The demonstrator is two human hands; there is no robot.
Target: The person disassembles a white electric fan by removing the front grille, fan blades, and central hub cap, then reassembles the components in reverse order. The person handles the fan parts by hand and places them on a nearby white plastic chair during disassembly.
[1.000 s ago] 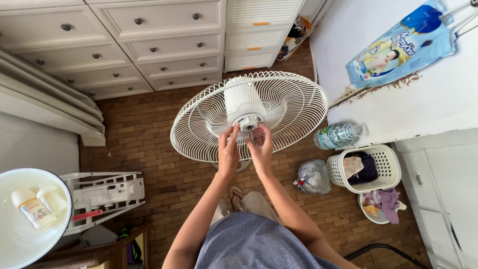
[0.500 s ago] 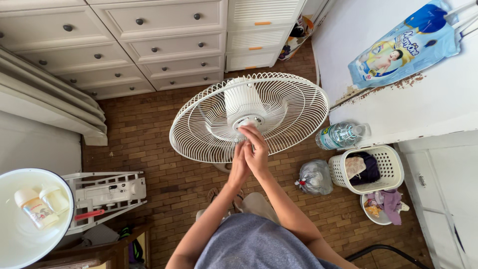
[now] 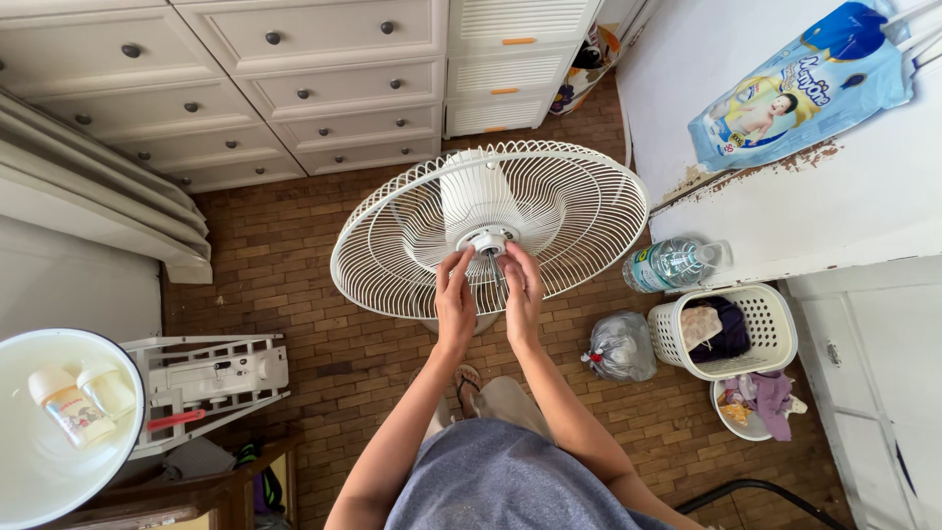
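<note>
While both hands reach to the middle of the fan guard, the white standing fan is tilted back on the brick floor, close before the person's feet. The left hand and the right hand meet at the small round hub, where the motor shaft comes out. Fingers of each hand are curled and half closed around this hub — whether they truly pinch a nut or only touch it, I cannot tell. No blade and no front grille are seen on the fan; only the rear guard and the motor housing remain, so I judge the taking apart is already well advanced. What is left seems to be the centre fastening and the rear guard itself. A water bottle stands on the white table at the right, a laundry basket below it.
</note>
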